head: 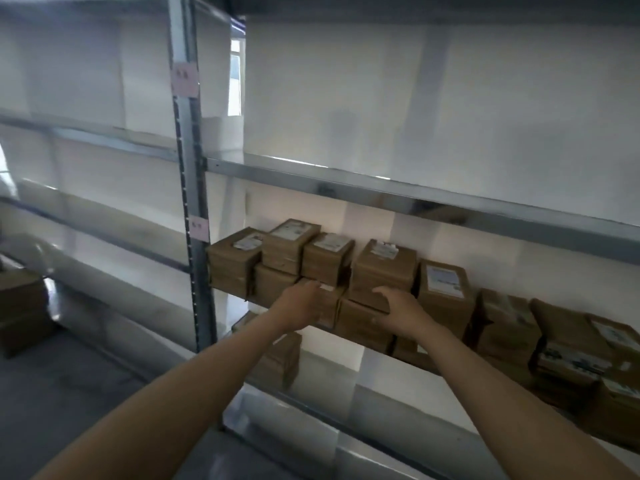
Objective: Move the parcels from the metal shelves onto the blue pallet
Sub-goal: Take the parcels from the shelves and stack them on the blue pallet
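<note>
Head view: left hand [301,308] and right hand [403,313] grip stacked parcels [360,327], their white labels [445,282] too blurred to read.

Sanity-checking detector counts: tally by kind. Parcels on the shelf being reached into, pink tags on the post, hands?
Parcels: at least 12, right end blurred
Pink tags: 2
Hands: 2, left hand, right hand
Total: at least 16

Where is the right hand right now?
In the head view, the right hand is just right of centre, touching the stacked brown parcels on the metal shelving, with the left hand beside it.
</note>
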Demonstrator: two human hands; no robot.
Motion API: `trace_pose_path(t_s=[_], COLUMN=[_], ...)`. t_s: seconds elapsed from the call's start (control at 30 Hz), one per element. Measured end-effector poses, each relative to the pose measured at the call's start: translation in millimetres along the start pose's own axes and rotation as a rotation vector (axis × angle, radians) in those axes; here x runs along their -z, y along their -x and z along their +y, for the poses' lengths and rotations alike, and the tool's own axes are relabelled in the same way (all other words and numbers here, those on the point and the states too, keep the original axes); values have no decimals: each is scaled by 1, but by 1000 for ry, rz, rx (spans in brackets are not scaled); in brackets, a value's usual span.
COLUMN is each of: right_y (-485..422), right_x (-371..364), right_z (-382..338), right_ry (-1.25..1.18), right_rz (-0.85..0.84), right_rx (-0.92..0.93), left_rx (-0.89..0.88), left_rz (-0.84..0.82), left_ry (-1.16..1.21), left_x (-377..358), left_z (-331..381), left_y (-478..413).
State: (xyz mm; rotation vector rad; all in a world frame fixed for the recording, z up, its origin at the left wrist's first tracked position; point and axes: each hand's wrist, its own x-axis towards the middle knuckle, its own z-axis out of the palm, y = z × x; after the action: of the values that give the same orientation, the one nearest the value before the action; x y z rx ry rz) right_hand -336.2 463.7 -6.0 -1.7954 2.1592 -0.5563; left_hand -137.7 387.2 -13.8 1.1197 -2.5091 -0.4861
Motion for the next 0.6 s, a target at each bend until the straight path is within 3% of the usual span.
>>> trace_pose_path(t_s=[0.33, 0.6], right_y=[-133, -244], right_x=[-36, -33], right_z=[-100, -119], right_ry=[40, 113], right_rz=[-28, -47], right_rx=[202, 113], left_rx=[182, 149], left_rz=[11, 45], left_ry=[-52, -46], left_x=[57, 91], left_z=[-113, -167], left_y=[-42, -127])
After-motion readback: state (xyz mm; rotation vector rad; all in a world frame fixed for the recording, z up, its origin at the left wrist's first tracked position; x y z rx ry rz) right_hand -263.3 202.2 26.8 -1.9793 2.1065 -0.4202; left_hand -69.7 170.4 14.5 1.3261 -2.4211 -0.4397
